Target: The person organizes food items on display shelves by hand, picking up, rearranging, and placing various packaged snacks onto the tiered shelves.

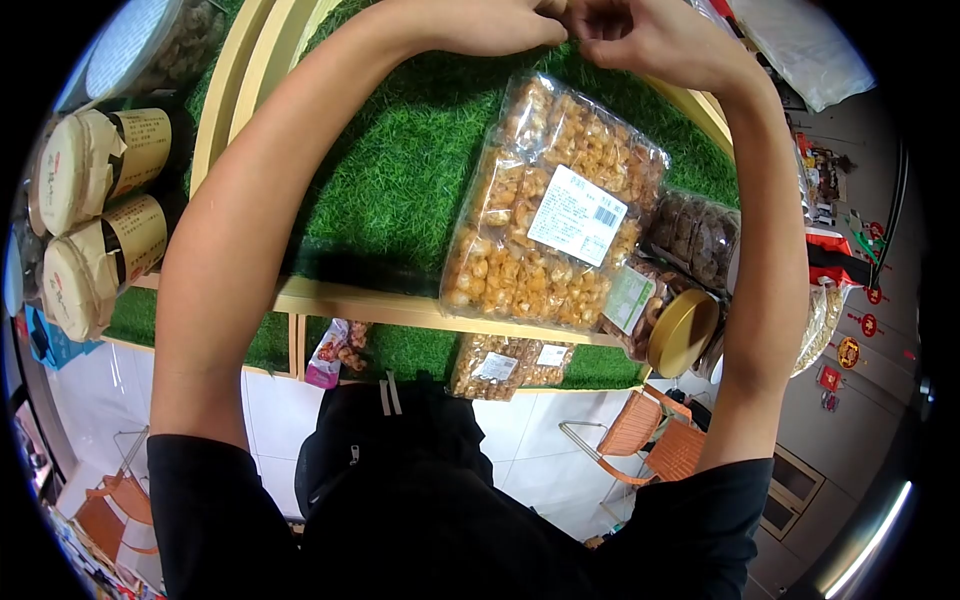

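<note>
My left hand (pixel 500 25) and my right hand (pixel 640 38) meet at the top edge of the view, above green artificial turf (pixel 390 160). Both have their fingers curled in and pinched close together. Whatever lies between the fingertips, if anything, is too small or cut off to make out. Just below them lies a clear plastic pack of golden-brown puffed snack pieces (pixel 505 255) with a white printed label (pixel 577 215). Neither hand touches this pack.
Two paper-capped jars (pixel 75 285) stand left of my left arm. Beside my right forearm are a gold-lidded jar (pixel 683 333) and a dark wrapped pack (pixel 695 238). A wooden shelf edge (pixel 380 304) crosses in front; smaller packs (pixel 490 367) sit below. Orange chairs (pixel 632 425) stand behind.
</note>
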`<action>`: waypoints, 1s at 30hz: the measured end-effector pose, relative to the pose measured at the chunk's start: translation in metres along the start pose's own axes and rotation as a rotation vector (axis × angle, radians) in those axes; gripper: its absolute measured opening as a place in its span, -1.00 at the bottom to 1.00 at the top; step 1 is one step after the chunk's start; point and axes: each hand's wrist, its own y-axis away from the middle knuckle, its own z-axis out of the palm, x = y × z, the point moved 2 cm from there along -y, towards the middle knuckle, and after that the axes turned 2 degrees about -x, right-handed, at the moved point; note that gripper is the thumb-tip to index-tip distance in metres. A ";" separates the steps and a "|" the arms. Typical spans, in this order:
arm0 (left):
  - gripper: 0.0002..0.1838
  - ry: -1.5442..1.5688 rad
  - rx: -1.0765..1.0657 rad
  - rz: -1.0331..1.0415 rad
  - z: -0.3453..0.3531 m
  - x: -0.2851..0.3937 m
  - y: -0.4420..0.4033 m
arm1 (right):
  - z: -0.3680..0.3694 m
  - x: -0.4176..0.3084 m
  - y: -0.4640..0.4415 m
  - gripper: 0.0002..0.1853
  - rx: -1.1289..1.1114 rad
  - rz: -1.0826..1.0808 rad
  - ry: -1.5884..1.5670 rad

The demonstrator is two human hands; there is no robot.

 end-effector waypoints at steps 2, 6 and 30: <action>-0.74 0.010 0.032 0.030 0.006 -0.012 -0.006 | 0.001 0.002 -0.001 -0.86 0.017 0.025 0.011; -0.74 -0.015 0.067 0.003 0.007 -0.013 -0.008 | 0.002 -0.001 -0.001 -0.83 0.081 0.025 0.084; -0.79 -0.543 0.388 0.245 0.013 -0.019 -0.002 | 0.011 0.032 -0.006 -0.77 0.199 -0.071 0.034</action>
